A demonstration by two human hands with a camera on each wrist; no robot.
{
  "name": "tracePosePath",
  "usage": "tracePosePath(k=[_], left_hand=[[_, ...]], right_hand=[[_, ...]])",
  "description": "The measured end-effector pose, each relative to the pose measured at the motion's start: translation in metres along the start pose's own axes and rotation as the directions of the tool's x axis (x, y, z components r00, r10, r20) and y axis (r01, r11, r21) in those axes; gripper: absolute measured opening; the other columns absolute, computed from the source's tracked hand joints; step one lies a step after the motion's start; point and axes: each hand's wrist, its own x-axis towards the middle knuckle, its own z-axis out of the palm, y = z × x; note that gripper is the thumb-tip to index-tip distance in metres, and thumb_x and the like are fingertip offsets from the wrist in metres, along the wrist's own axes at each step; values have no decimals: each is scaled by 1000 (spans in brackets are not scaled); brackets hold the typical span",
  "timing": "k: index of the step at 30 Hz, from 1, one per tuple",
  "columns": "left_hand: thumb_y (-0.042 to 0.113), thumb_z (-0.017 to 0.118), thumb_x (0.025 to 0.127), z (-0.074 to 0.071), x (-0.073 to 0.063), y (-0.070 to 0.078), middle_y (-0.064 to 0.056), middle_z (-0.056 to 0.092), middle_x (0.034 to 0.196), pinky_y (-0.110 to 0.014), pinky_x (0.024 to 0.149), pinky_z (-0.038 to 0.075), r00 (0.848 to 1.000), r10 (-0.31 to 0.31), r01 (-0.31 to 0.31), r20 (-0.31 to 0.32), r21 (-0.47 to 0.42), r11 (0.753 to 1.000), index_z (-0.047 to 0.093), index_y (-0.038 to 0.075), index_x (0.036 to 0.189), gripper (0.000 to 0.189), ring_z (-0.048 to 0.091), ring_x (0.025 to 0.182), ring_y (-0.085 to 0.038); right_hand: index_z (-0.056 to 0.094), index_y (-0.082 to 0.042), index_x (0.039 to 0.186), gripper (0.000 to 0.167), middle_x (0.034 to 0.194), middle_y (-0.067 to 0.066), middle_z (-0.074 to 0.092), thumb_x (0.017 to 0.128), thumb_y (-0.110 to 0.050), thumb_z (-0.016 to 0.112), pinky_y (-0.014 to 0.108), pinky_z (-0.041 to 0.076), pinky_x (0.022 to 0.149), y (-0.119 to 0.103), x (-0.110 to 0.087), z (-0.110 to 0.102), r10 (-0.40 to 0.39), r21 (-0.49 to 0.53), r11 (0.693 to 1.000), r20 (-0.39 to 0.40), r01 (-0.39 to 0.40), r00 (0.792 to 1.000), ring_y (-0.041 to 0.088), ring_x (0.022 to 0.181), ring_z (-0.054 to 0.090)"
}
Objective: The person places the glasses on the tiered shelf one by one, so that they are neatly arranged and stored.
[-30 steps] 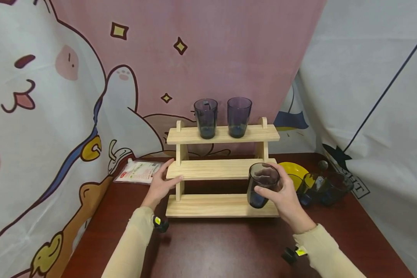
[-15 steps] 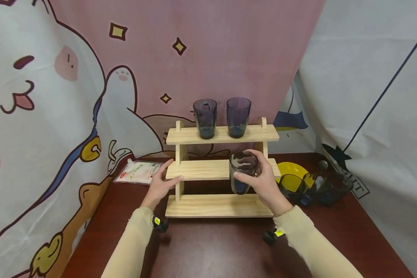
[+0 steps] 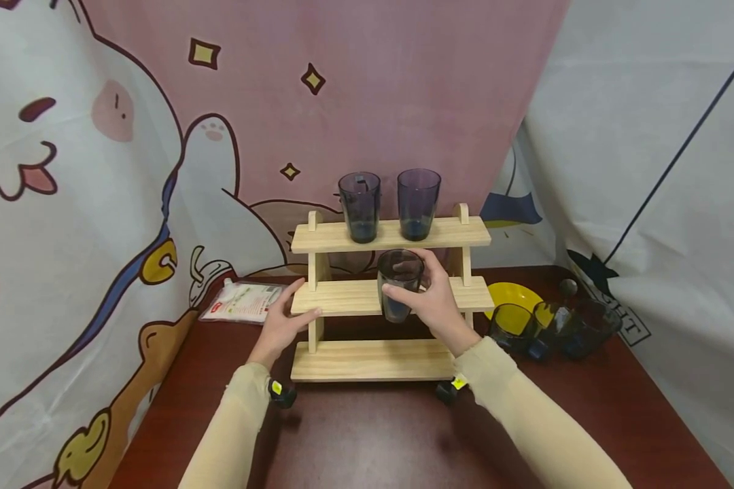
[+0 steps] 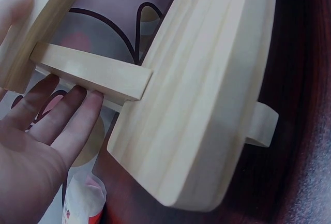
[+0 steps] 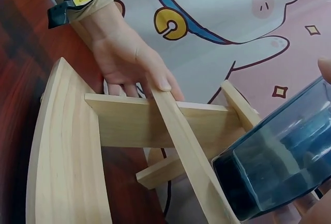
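Observation:
My right hand (image 3: 437,305) grips a dark tinted drinking glass (image 3: 393,278), held upright before the middle tier of a pale wooden three-tier shelf rack (image 3: 336,297). In the right wrist view the base of this glass (image 5: 274,157) is close to the middle board's edge; whether they touch I cannot tell. My left hand (image 3: 280,329) holds the rack's left end, thumb on the middle board and fingers against the side upright, as the left wrist view shows the hand (image 4: 36,151). Up on the top board stand two purple-tinted glasses, one left (image 3: 359,207) and one right (image 3: 418,204).
Right of the rack, several dark glasses (image 3: 587,329) stand close together by a yellow plate (image 3: 514,296). A white plastic packet (image 3: 245,302) lies left of the rack on the dark red table (image 3: 355,435). Printed cloth (image 3: 452,88) hangs behind.
My right hand has carried the glass leftward and up, from the rack's right end to the front of the middle tier. My left hand stays on the rack.

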Motion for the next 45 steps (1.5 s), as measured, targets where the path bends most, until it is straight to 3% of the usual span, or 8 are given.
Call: tracePosePath(k=[9,17,24,30,45], left_hand=[[16,84,92,-1,2,-1,-22,55,143,-45,87,62,1000,-24,24,12,-3,1000,36,28,165,88,68,107,-24],[13,83,92,0,-2,12,-26,55,140,-45,87,61,999,-40,40,19,4,999,36,20,165,88,69,106,-25],[21,86,91,-1,1,-1,-23,57,138,-47,88,62,1000,-5,5,1,6,1000,42,33,162,84,69,107,-28],[22,87,90,-1,0,0,-22,58,136,-47,87,62,1000,-6,7,-9,19,1000,43,33,161,84,70,106,-29],[22,86,90,0,0,2,-23,58,137,-48,88,62,1000,-12,12,-6,14,1000,40,27,163,86,69,109,-30]], right_hand=[[51,-23,147,72,136,8,60,86,-22,90,53,49,104,1,12,18,25,28,999,-4,-25,1000,28,125,56],[54,-23,145,71,134,8,62,84,-22,91,53,48,104,4,21,29,16,29,999,-15,-15,1000,28,123,58],[52,-22,147,73,133,6,62,85,-27,91,50,50,101,5,24,35,25,5,1000,-19,-25,1000,27,123,58],[48,-23,150,77,135,6,62,85,-31,90,47,53,97,5,27,39,34,-3,999,-1,-34,999,26,120,60],[41,-15,156,86,140,6,58,86,-30,89,51,47,109,5,36,48,9,-23,1000,8,-9,1000,25,127,57]])
